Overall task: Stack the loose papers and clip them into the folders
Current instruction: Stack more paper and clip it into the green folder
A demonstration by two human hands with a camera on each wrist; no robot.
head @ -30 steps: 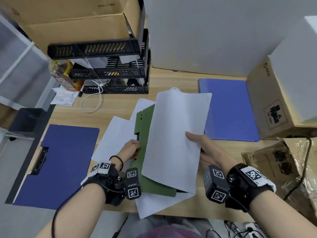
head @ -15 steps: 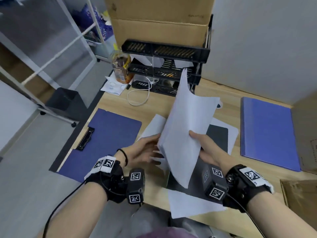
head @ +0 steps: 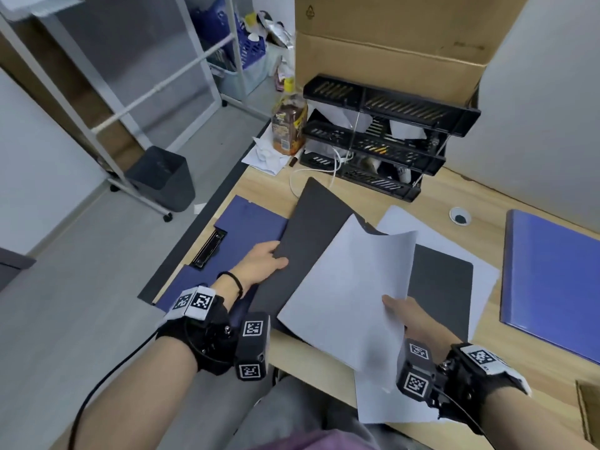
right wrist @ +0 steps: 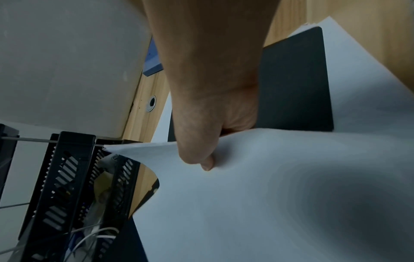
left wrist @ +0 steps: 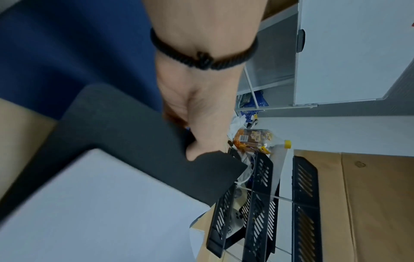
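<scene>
— The surface looks different from a second ago: your dark folder lay shut then, and now it is open.

— Yes, your left grip has swung the front cover up and over to the left, above the blue clipboard. Thumb and fingers are curled round the cover's edge.

— And the white paper?

— You stood it nearly upright half a second ago. It has dropped lower and hangs curved over the open folder, near your edge of the surface. Your right grip pinches its right edge, thumb on top.

— So what does that mean for you?

— I judge the folder ready to receive paper. More loose sheets lie under it, not yet gathered, and I cannot see its clip from here. The second blue folder sits shut, well to your right.
</scene>
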